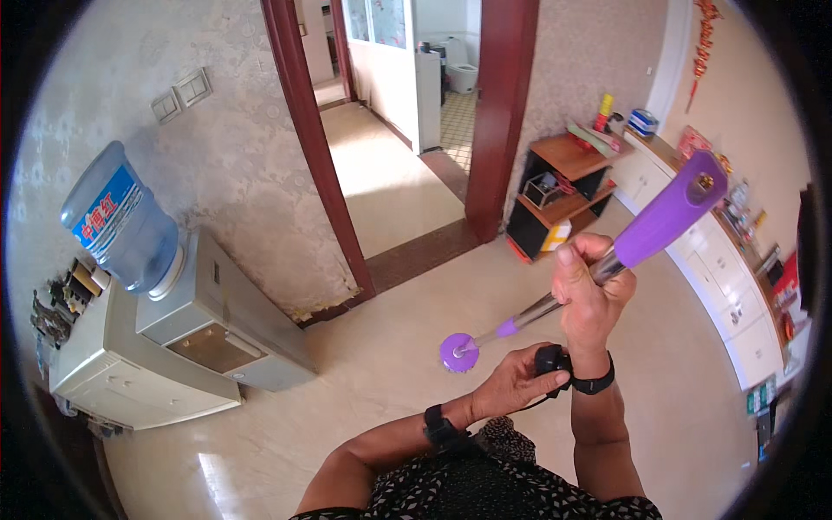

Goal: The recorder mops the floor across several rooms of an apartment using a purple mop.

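My right hand [594,290] is wrapped round the metal pole of a mop [539,308] with a thick purple grip. The grip points up to the right. At the pole's lower end a round purple mop plate [459,353] is by the floor; no mop cloth shows on it. My left hand [513,381] reaches across to my right wrist, its fingers closed on a small black device [552,357] by the black strap [594,376] there. Another black strap [442,426] sits on my left wrist.
On the left stand a water dispenser [221,303] with a blue bottle [126,221] and a white cabinet [147,373]. Ahead is a dark red door frame [316,147] over a brown sill. A wooden shelf unit [568,204] and a long white cabinet [706,277] line the right.
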The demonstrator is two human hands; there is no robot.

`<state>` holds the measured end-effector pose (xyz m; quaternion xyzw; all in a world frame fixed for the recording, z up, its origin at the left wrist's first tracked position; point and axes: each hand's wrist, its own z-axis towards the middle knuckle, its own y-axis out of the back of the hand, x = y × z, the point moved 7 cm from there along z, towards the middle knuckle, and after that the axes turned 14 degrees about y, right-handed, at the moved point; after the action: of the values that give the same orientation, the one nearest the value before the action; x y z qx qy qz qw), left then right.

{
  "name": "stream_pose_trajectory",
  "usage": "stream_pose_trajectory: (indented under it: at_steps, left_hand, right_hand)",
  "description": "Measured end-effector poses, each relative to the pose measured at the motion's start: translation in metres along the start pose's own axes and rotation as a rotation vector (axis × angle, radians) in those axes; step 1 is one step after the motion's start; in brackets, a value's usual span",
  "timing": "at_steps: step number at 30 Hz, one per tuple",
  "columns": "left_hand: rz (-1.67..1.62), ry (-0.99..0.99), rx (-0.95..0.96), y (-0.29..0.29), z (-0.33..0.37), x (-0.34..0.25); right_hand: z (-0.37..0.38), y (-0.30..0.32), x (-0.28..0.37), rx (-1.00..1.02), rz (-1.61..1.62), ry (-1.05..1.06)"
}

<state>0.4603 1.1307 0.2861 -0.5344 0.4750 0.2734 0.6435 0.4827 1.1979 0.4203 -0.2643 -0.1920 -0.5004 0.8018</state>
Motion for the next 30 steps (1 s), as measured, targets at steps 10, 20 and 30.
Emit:
stream_pose_trajectory:
  at_steps: [10,20,30]
  left_hand:
    - [0.194,-0.013,-0.254,0.241,0.1,-0.057]
    - [-0.35,0.372,-1.674,0.487,-0.149,0.063]
    - [-1.087,0.775,-1.645,0.55,-0.156,0.189]
  right_hand:
    - [0.129,-0.036,-0.231,-0.014,0.269,-0.04]
    - [0.282,-0.092,-0.412,0.018,0.382,-0.01]
    - [0.399,-0.178,-0.55,0.109,0.247,0.109]
